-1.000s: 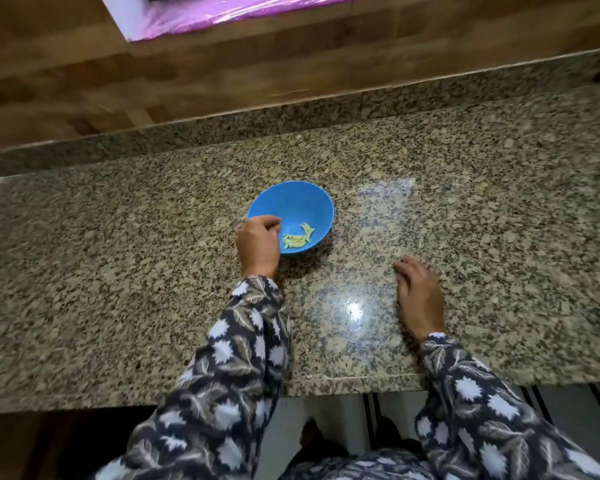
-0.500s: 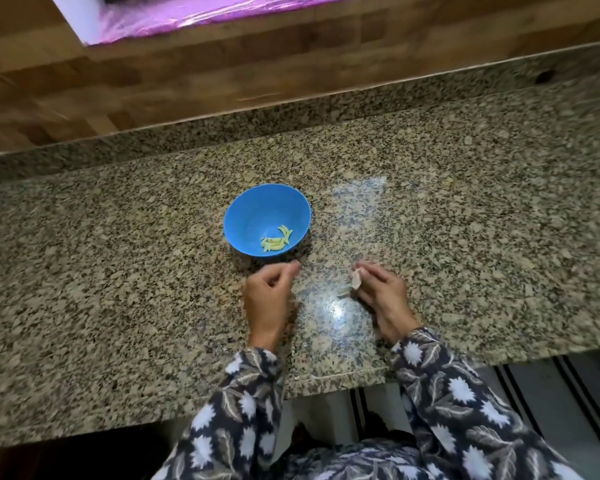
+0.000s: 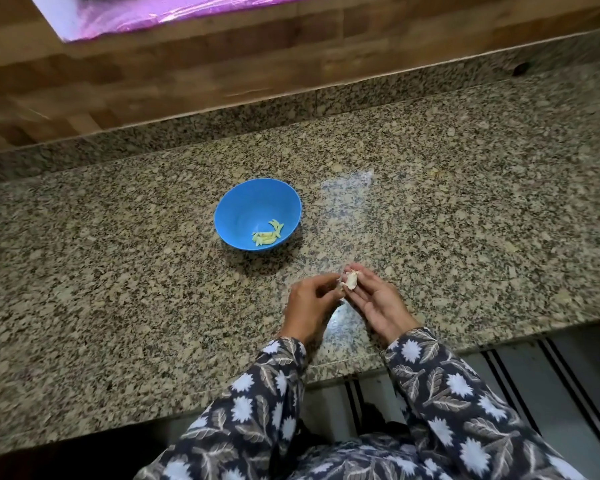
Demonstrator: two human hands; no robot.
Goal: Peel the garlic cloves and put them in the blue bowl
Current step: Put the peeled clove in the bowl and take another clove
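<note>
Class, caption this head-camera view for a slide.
The right hand holds a garlic clove while the left hand pinches its skin, near the blue bowl of peeled cloves.

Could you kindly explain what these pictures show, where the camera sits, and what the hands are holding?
There is no machine here: a person works with bare hands. The one camera is worn on the head and looks down at a granite counter. On it stands a blue bowl with a few peeled cloves inside. Nearer the person, the right hand holds a pale clove at its fingertips, and the left hand pinches its edge, seemingly to peel it.
</note>
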